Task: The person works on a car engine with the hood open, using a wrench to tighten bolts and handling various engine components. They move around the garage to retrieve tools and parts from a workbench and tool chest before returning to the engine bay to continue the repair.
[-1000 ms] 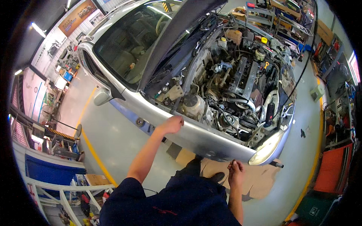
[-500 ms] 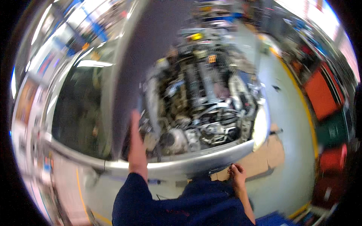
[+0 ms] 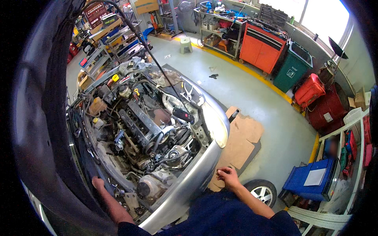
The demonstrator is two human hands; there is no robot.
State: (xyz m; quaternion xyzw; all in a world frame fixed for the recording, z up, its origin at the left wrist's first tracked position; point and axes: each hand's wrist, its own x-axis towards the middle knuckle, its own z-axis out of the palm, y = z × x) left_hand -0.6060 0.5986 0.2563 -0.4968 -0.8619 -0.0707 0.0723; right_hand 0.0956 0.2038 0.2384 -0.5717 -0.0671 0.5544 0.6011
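Observation:
My left hand [image 3: 98, 183] reaches to the rear edge of a car's engine bay, below the raised hood [image 3: 43, 98]. Its fingers look curled and are partly hidden; I cannot make out what is in them. Several metal hand tools [image 3: 114, 189] lie just beside it. My right hand [image 3: 229, 177] hangs outside the silver fender [image 3: 189, 179], fingers bent inward, with anything in them too small to make out. Between the arms lies the exposed engine [image 3: 138, 122], with hoses and a round metal strut tower [image 3: 151, 185] nearest me.
A thin prop rod [image 3: 153, 57] slants across the bay. Pliers [image 3: 186, 92] and a black-and-red device [image 3: 183, 115] lie on the front edge. Cardboard [image 3: 240, 137] and a wheel [image 3: 262, 192] are on the floor. A red tool cabinet [image 3: 262, 49] and a green bin [image 3: 293, 67] stand by the wall.
My view has swung, so the engine bay now sits further left and the shop floor shows more. My left hand is lower, by the bay's rear edge. My right hand stays beside the fender.

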